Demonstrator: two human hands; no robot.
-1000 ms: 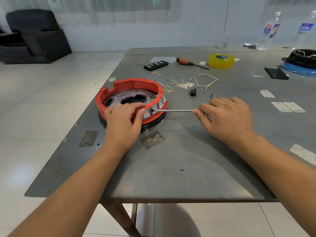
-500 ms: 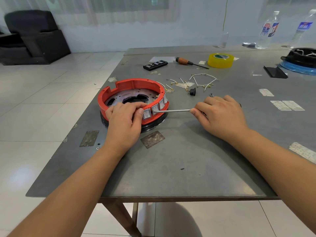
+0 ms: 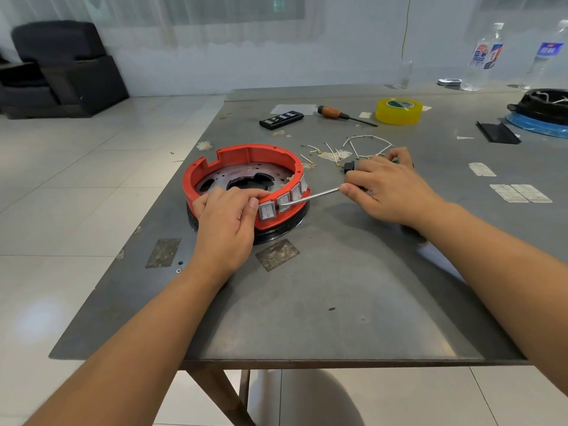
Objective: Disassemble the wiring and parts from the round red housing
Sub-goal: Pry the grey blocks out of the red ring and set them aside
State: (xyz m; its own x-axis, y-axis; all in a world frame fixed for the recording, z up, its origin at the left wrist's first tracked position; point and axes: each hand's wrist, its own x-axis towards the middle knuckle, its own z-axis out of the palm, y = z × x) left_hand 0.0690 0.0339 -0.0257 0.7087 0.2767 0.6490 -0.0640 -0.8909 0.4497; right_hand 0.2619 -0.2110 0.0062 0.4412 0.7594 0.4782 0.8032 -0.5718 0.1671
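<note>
Grey table (image 3: 338,302): red housing (image 3: 246,158), tape roll (image 3: 398,111), screwdriver (image 3: 344,115).

Both forearms are bare up to the frame's edge (no sleeve shows). The left hand (image 3: 226,224) and right hand (image 3: 388,192) wear no gloves, rings or watch.

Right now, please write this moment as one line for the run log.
left hand holds red housing rim | right hand grips screwdriver | tip at second switch | loose wires behind
</note>
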